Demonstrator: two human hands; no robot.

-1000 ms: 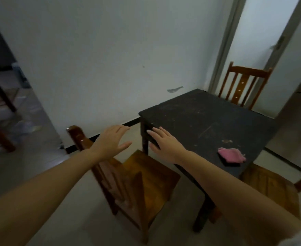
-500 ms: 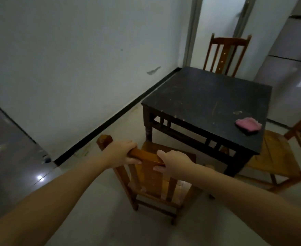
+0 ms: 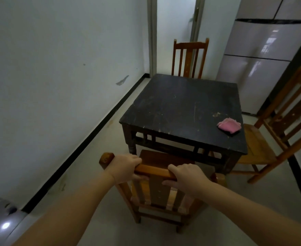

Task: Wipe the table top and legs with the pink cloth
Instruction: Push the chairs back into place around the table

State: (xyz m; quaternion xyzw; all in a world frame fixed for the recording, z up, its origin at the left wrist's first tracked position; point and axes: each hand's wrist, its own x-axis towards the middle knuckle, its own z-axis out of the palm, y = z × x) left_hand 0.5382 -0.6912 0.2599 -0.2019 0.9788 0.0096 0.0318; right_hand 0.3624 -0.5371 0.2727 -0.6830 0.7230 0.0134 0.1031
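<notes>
1. The left hand [image 3: 125, 167] curls over the top rail of the orange-brown wooden slat-back chair [image 3: 156, 189] at lower centre, fingers wrapped round the rail near its left post.
2. The right hand [image 3: 187, 178] grips the same rail further right, thumb on the near face.
3. The square black wooden counter [image 3: 180, 107] stands just beyond that chair, mid-frame.
4. The crumpled pink cloth [image 3: 229, 124] lies on the counter's right side near the front corner, well apart from both hands.
5. A second wooden chair [image 3: 189, 57] stands at the counter's far edge, a third [image 3: 277, 132] at right.
6. A pale glossy refrigerator [image 3: 263, 55] fills the upper right.
</notes>
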